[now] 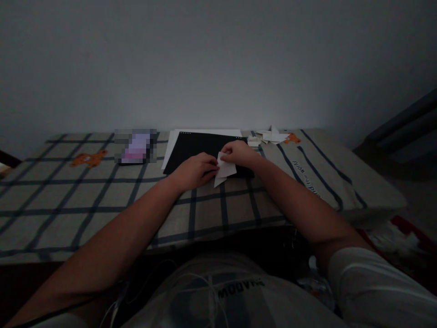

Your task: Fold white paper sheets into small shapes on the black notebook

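Note:
A small folded white paper (225, 171) lies at the near edge of a black sheet (191, 148) on the checked bedcover. My left hand (194, 170) presses on the paper's left side with bent fingers. My right hand (239, 153) pinches the paper's upper edge from the right. Both hands touch the same piece. A white sheet (170, 146) shows under the black one.
A pile of folded white paper pieces (271, 136) sits at the back right near the wall. A blurred phone-like object (135, 146) lies at the back left. The checked bedcover (68, 196) has orange bear prints. Dark bed rails stand at the far right.

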A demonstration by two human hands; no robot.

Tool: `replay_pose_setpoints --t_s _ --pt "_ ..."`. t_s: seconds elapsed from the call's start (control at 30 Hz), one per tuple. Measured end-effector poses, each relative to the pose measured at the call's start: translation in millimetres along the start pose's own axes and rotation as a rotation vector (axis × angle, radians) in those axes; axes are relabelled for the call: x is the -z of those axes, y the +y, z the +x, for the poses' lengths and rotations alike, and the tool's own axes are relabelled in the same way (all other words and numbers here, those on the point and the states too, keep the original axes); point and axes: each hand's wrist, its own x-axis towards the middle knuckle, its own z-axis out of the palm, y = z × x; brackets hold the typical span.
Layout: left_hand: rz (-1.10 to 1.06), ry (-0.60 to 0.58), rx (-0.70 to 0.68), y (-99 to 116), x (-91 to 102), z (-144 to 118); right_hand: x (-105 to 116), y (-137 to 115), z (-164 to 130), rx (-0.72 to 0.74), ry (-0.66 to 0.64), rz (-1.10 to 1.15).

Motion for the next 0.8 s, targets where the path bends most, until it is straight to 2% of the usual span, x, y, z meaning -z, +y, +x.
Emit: replay_pose_setpoints --t_s 0.2,0.4,0.63,0.8 --pt "0.088 -0.052 -0.001 6.7 -1.3 1.9 -4.1 4.9 2.6 0.002 0.056 0.083" --pt "0.176 -0.105 0.066 9.8 -3.4 3.3 -10.3 9.5 6.8 0.002 0.127 0.168" --pt "0.389 -0.149 0.146 16.1 -4.5 3.6 -0.6 8.7 2.7 -0.052 0.094 0.175" --pt "0.461 -0.130 0.125 17.1 -8.4 3.1 -1.8 4.2 2.3 -0.035 0.103 0.112"
